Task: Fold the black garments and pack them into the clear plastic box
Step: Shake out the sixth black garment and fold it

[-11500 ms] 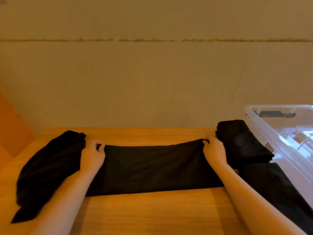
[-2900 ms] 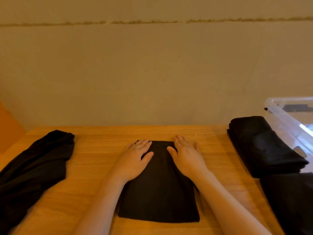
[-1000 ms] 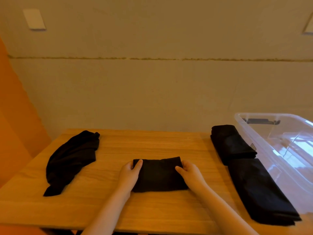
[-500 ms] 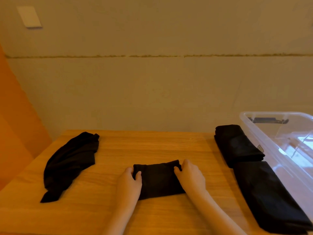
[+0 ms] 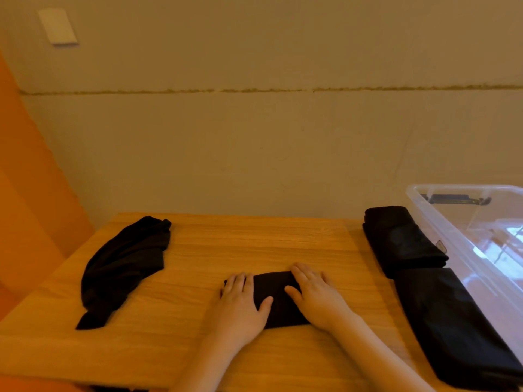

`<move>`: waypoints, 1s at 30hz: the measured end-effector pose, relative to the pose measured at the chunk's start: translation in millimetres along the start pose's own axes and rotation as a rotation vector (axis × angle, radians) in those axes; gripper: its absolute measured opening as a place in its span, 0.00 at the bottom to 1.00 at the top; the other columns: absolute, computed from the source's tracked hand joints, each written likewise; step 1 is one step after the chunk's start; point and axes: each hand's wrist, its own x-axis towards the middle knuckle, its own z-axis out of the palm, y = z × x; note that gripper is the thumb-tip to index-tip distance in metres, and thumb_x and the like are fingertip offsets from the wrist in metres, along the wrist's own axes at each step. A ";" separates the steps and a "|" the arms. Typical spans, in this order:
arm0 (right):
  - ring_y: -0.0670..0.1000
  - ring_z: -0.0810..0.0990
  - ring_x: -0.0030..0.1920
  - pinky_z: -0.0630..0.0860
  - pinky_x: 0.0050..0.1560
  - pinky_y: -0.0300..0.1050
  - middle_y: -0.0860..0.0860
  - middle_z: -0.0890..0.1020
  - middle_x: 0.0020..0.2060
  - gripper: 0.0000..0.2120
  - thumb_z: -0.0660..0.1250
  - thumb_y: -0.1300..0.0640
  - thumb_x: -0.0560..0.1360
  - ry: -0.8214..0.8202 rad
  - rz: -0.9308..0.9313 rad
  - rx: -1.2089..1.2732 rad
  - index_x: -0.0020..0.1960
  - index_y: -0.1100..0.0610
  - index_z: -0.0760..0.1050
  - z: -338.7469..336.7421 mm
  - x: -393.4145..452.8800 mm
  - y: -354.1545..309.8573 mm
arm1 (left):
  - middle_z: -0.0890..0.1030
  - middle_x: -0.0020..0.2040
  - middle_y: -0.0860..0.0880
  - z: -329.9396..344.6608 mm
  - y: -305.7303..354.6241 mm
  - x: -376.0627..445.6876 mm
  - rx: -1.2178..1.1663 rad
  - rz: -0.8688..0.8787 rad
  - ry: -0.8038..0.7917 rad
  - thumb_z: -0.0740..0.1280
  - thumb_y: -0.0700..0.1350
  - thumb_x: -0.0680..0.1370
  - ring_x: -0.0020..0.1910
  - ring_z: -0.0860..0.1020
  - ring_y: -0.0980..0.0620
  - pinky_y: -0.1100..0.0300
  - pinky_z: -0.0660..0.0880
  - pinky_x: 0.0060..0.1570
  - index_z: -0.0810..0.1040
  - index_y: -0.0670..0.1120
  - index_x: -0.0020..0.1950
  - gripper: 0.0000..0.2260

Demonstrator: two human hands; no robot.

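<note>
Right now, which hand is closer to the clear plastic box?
Right. The right hand lies flat on the folded black garment mid-table, on the side toward the clear plastic box; the left hand presses the garment's opposite side, farther away.

Two bare forearms, left hand (image 5: 240, 304) and right hand (image 5: 318, 299) seemingly ringless, no sleeves visible.

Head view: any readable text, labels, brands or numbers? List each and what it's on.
None can be read.
Small tag at the edge of the folded garment beside the clear plastic box: too small and blurred to read.
White wall plate: no marking visible.
Dark handle on the box's far end: no legible marking.
</note>
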 end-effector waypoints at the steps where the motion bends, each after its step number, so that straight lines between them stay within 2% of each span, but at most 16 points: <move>1: 0.46 0.45 0.75 0.41 0.73 0.51 0.47 0.49 0.76 0.36 0.38 0.34 0.74 -0.012 0.013 -0.001 0.76 0.51 0.45 -0.5 -2.9 0.6 | 0.47 0.78 0.50 -0.4 -0.4 -0.5 -0.014 -0.020 -0.012 0.50 0.63 0.79 0.77 0.44 0.51 0.51 0.46 0.75 0.46 0.49 0.78 0.32; 4: 0.45 0.43 0.75 0.39 0.73 0.50 0.47 0.48 0.76 0.38 0.35 0.33 0.71 0.004 0.069 0.042 0.76 0.52 0.43 -0.8 -12.3 3.0 | 0.47 0.78 0.49 -2.8 -3.8 -4.1 -0.145 -0.103 -0.036 0.51 0.63 0.79 0.77 0.44 0.50 0.50 0.48 0.75 0.47 0.50 0.78 0.32; 6: 0.45 0.45 0.75 0.41 0.73 0.48 0.47 0.50 0.76 0.48 0.29 0.31 0.61 0.036 0.103 0.106 0.76 0.52 0.46 -0.1 -19.8 2.5 | 0.52 0.78 0.48 -2.8 -11.2 -6.5 -0.280 -0.191 0.022 0.53 0.61 0.79 0.76 0.50 0.48 0.50 0.53 0.74 0.51 0.50 0.77 0.30; 7: 0.45 0.47 0.75 0.43 0.73 0.47 0.46 0.52 0.76 0.48 0.30 0.31 0.62 0.059 0.113 0.128 0.76 0.52 0.48 1.1 -23.4 1.6 | 0.56 0.77 0.48 -3.5 -14.2 -8.7 -0.311 -0.223 0.062 0.55 0.60 0.79 0.76 0.53 0.48 0.51 0.57 0.73 0.52 0.49 0.77 0.29; 9: 0.46 0.55 0.74 0.52 0.73 0.44 0.47 0.59 0.74 0.34 0.44 0.36 0.75 0.165 0.132 0.160 0.75 0.53 0.54 3.8 -29.0 -2.4 | 0.64 0.74 0.47 -9.0 -14.7 -11.8 -0.423 -0.258 0.100 0.58 0.55 0.80 0.72 0.63 0.49 0.57 0.66 0.67 0.56 0.46 0.76 0.28; 11: 0.47 0.62 0.70 0.60 0.68 0.39 0.49 0.65 0.70 0.25 0.57 0.48 0.79 0.259 0.158 0.267 0.73 0.54 0.58 4.7 -34.3 -10.2 | 0.72 0.66 0.46 -16.2 -11.9 -9.8 -0.590 -0.322 0.055 0.61 0.51 0.79 0.62 0.72 0.50 0.62 0.71 0.52 0.62 0.44 0.73 0.24; 14: 0.49 0.67 0.68 0.66 0.63 0.37 0.52 0.68 0.69 0.27 0.62 0.58 0.78 0.244 0.234 0.533 0.74 0.56 0.56 1.4 -37.7 -16.9 | 0.76 0.49 0.48 -24.4 -14.4 -1.1 -0.872 -0.413 -0.003 0.63 0.48 0.78 0.48 0.75 0.51 0.59 0.68 0.45 0.72 0.46 0.56 0.08; 15: 0.50 0.68 0.67 0.70 0.59 0.37 0.53 0.68 0.69 0.29 0.63 0.59 0.77 0.223 0.263 0.616 0.74 0.56 0.56 -0.4 -37.4 -15.9 | 0.76 0.47 0.48 -24.7 -15.9 1.7 -0.957 -0.427 -0.017 0.64 0.47 0.78 0.50 0.75 0.50 0.58 0.68 0.45 0.74 0.45 0.54 0.07; 17: 0.51 0.72 0.64 0.75 0.43 0.33 0.54 0.69 0.68 0.30 0.65 0.62 0.76 0.181 0.313 0.784 0.74 0.55 0.56 -3.1 -35.8 -11.0 | 0.78 0.53 0.45 -25.3 -14.3 2.0 -1.081 -0.416 -0.057 0.65 0.44 0.78 0.55 0.76 0.47 0.58 0.70 0.47 0.75 0.42 0.58 0.10; 18: 0.51 0.73 0.63 0.72 0.37 0.32 0.54 0.70 0.67 0.31 0.65 0.63 0.75 0.174 0.326 0.853 0.74 0.55 0.57 -4.1 -35.6 -8.3 | 0.79 0.53 0.45 -25.8 -12.8 0.4 -1.106 -0.397 -0.076 0.65 0.42 0.78 0.55 0.76 0.47 0.58 0.70 0.48 0.76 0.42 0.59 0.10; 20: 0.49 0.75 0.57 0.71 0.36 0.32 0.52 0.72 0.63 0.31 0.67 0.65 0.74 0.187 0.319 0.950 0.73 0.53 0.60 -7.4 -35.9 -2.9 | 0.79 0.53 0.47 -27.9 -10.3 -3.0 -1.083 -0.337 -0.105 0.65 0.39 0.77 0.54 0.76 0.49 0.58 0.72 0.49 0.76 0.43 0.56 0.09; 22: 0.44 0.75 0.51 0.73 0.37 0.33 0.48 0.74 0.54 0.30 0.67 0.68 0.72 0.204 0.266 1.030 0.70 0.49 0.63 -13.3 -38.8 1.1 | 0.75 0.62 0.47 -26.2 -12.4 -1.0 -0.867 -0.234 -0.084 0.66 0.39 0.76 0.60 0.74 0.49 0.57 0.72 0.57 0.73 0.45 0.64 0.16; 25: 0.42 0.76 0.54 0.76 0.51 0.37 0.48 0.75 0.51 0.31 0.67 0.71 0.71 0.180 0.087 1.110 0.65 0.44 0.65 -27.5 -46.3 4.2 | 0.60 0.72 0.55 -38.9 -4.9 0.2 -0.531 0.155 0.003 0.70 0.47 0.74 0.72 0.59 0.55 0.57 0.60 0.69 0.61 0.52 0.73 0.30; 27: 0.45 0.79 0.53 0.77 0.57 0.46 0.49 0.76 0.53 0.32 0.67 0.71 0.70 0.095 -0.068 1.146 0.65 0.44 0.67 -42.7 -51.2 5.1 | 0.58 0.69 0.63 -56.9 12.0 2.5 -0.531 0.353 -0.151 0.71 0.51 0.73 0.69 0.56 0.62 0.59 0.58 0.69 0.56 0.56 0.75 0.35; 28: 0.48 0.80 0.54 0.78 0.56 0.49 0.51 0.76 0.54 0.32 0.67 0.72 0.70 0.048 -0.137 1.167 0.65 0.45 0.67 -50.4 -53.0 5.5 | 0.60 0.67 0.64 -65.9 19.9 4.2 -0.565 0.384 -0.282 0.72 0.52 0.72 0.67 0.59 0.63 0.59 0.60 0.68 0.56 0.57 0.75 0.36; 30: 0.53 0.81 0.54 0.79 0.52 0.53 0.51 0.77 0.53 0.32 0.68 0.72 0.69 0.005 -0.214 1.191 0.65 0.45 0.69 -65.0 -53.9 4.4 | 0.70 0.67 0.58 -78.8 29.1 9.7 -0.687 0.392 -0.518 0.73 0.50 0.72 0.64 0.71 0.58 0.56 0.70 0.64 0.64 0.56 0.71 0.30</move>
